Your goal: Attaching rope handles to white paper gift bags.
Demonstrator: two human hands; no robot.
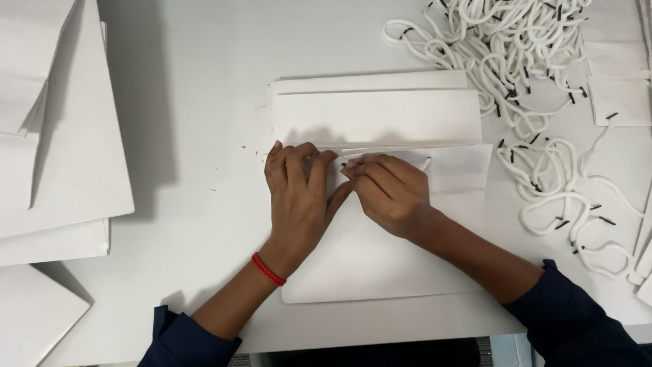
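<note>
Flat white paper bag [380, 265] at tabletop near edge, centre, long axis left-right. Left hand [299, 197] presses flat on its top fold, grasping nothing. Right hand [390, 190], just beside, pinches white cord [425, 164] at same fold.

Left of the grip, bare worktop [197, 136] lies open as far as the paper stack [75, 156]. Right of it, tangled cord handles [536, 102] crowd the way; folded bags [373, 112] lie just beyond.

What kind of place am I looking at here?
Probably a paper-bag assembly workbench: both hands work on a flat white paper bag, a heap of white cord handles lies nearby, and stacked flat bags wait alongside.
</note>
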